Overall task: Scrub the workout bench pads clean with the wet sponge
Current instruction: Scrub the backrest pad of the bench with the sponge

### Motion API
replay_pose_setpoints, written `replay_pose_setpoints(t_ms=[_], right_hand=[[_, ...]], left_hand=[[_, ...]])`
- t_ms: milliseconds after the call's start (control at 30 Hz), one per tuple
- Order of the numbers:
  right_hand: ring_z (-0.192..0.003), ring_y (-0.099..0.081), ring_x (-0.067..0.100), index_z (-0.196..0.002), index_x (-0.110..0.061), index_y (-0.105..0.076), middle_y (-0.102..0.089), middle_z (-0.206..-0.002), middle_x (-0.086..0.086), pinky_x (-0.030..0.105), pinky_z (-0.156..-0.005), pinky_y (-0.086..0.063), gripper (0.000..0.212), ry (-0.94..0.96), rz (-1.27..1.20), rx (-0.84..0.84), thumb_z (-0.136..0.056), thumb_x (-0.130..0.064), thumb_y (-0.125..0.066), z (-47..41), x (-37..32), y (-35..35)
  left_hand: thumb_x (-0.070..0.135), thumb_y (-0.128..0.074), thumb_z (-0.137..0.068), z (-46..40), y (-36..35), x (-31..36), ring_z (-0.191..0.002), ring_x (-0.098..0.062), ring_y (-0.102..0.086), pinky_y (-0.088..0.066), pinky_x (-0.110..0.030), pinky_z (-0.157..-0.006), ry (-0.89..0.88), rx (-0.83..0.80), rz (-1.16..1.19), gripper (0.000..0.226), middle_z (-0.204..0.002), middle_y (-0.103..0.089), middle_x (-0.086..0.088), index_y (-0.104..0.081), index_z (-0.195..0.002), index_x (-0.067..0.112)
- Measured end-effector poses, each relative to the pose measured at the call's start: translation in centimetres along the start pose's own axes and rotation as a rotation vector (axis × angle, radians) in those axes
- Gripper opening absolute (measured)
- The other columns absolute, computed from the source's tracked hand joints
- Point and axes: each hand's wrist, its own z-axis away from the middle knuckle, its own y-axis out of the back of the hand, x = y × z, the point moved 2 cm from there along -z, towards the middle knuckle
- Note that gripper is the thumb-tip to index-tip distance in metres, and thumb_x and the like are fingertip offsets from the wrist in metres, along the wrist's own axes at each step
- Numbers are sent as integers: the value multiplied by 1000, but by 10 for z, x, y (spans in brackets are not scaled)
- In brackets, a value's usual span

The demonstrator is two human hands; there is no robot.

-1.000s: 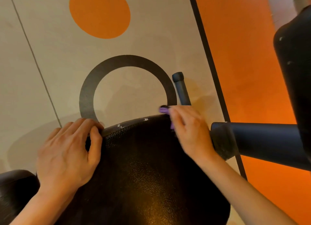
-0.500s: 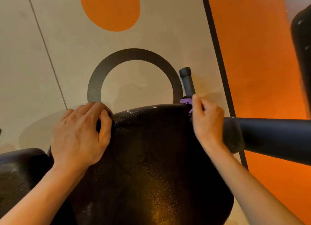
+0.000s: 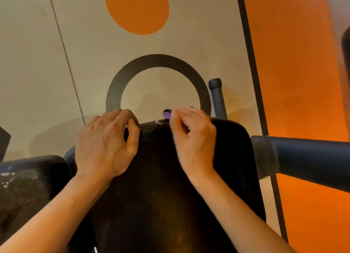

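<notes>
A black textured bench pad (image 3: 161, 177) fills the lower middle of the head view, its far edge scuffed with white marks. My left hand (image 3: 106, 145) grips the pad's far left corner, fingers curled over the edge. My right hand (image 3: 191, 137) holds a purple sponge (image 3: 167, 114) against the pad's far edge near the middle; only a small purple tip shows past my fingers. A second black pad (image 3: 28, 186) with white flecks lies at the lower left.
A black padded roller bar (image 3: 306, 158) juts in from the right. A thin black frame tube (image 3: 217, 97) stands beyond the pad. The floor is beige with a black ring (image 3: 113, 93), an orange circle (image 3: 136, 8) and an orange band (image 3: 293, 63).
My right hand has slid the sponge left along the pad's far edge, from the right corner toward the middle. My left hand keeps its grip on the left corner.
</notes>
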Motion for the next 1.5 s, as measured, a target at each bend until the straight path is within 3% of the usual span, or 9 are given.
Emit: replay_pose_setpoints(t_ms=[133,300,500,633,700,933,1133,1333,1500], right_hand=[[-105,-64,9,-105,-11,-73,-73,-107,0,33,-97,-49,22,245,-62,-215,-96,-23,-57,-4,3,4],[-85,-66,6,-77,-19,-68,-67,-75,-6,41,-83,-55,24,-203,-23,130,-97,-19,-56,-5,61,54],[-93,-67,7,-90,-7,-74,-73,-87,-1,30,-95,-50,21,268,-110,-162,-97,-18,-57,-1,-15,-5],[-58,-58,-2,-62,-17,-63,-59,-56,-8,12,-56,-47,39,-126,-79,-52,-99,-23,-52,-13,52,57],[-54,-53,2,-59,-24,-57,-53,-54,-9,9,-55,-38,41,-294,6,118,-99,-22,-52,-10,57,60],[-87,-68,10,-84,-8,-73,-73,-85,1,31,-89,-52,23,300,-61,-139,-97,-18,-57,3,-25,-13],[-48,-50,6,-53,-24,-54,-49,-49,-6,10,-54,-35,47,-235,56,121,-100,-28,-51,-7,27,31],[-67,-56,10,-63,-17,-56,-55,-63,-12,36,-80,-50,39,379,-25,-242,-100,-27,-49,12,-55,-34],[-56,-52,2,-59,-25,-52,-50,-56,-9,16,-63,-38,47,-41,159,-109,-101,-41,-36,-8,1,21]], left_hand=[[36,-25,-95,-1,-1,0,-71,-19,-55,-39,-35,-72,-23,-8,-16,37,-80,-60,4,-58,-86,22],[32,-27,-95,-2,0,0,-68,-17,-55,-37,-33,-68,-38,12,-25,35,-74,-58,5,-57,-80,21],[35,-25,-94,-4,1,0,-70,-15,-56,-39,-34,-68,-34,-22,-27,35,-78,-60,5,-57,-84,23],[37,-22,-94,-3,-2,-2,-72,-14,-56,-40,-35,-71,-27,-23,-2,39,-79,-59,7,-57,-84,25],[36,-22,-95,-4,-3,-2,-70,-14,-55,-39,-34,-71,-23,-4,4,39,-77,-59,7,-57,-82,24],[33,-28,-93,-3,-4,-3,-58,-15,-48,-41,-36,-68,-18,69,28,31,-66,-53,7,-50,-74,22],[28,-30,-98,0,0,-4,-64,-14,-54,-44,-35,-81,-18,65,61,33,-77,-62,5,-58,-82,20],[24,-24,-101,45,13,-42,-85,-23,-60,-45,-41,-86,100,130,92,40,-94,-63,-1,-63,-103,14],[26,-22,-103,59,7,-44,-72,-16,-47,-43,-35,-73,66,169,56,38,-84,-53,1,-57,-96,14]])
